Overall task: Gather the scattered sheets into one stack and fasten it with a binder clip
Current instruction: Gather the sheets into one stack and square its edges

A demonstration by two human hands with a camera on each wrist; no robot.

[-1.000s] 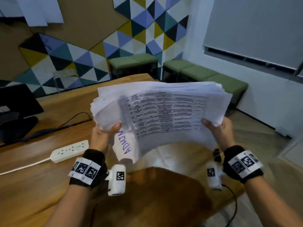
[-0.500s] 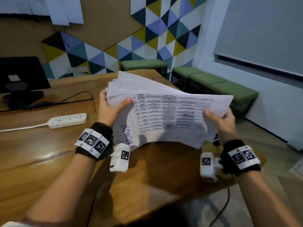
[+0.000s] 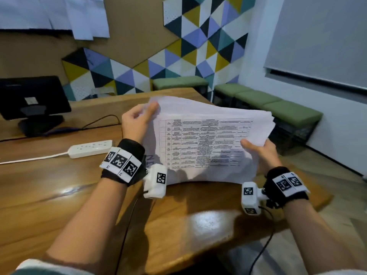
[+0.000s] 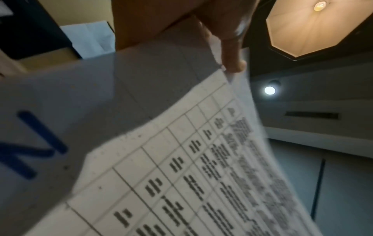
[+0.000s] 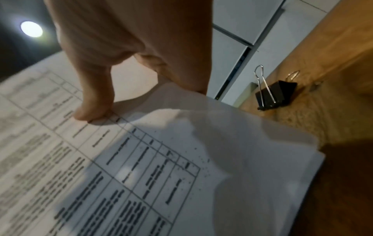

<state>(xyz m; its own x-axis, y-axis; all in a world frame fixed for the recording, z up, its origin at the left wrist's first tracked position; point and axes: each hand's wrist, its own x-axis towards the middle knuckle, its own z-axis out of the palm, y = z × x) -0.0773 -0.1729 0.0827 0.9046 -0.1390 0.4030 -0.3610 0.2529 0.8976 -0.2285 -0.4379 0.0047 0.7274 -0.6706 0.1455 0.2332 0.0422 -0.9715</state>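
Note:
A thick stack of white sheets [image 3: 206,141] stands on its lower edge on the wooden table [image 3: 59,195], tilted toward me, with a printed table on the top sheet. My left hand [image 3: 139,120] grips the stack's upper left corner, thumb [image 4: 232,52] on the front. My right hand [image 3: 258,151] holds the right edge, thumb [image 5: 92,108] pressed on the top sheet [image 5: 141,159]. A black binder clip [image 5: 274,94] with silver handles lies on the table beyond the stack's right corner, seen only in the right wrist view.
A white power strip [image 3: 90,148] with its cord lies on the table to the left. A black monitor [image 3: 33,98] stands at the far left. Green benches [image 3: 268,104] line the wall beyond the table's right edge.
The stack has come down from mid-air onto the table and stands on its lower edge. My left hand has shifted up to the upper left corner.

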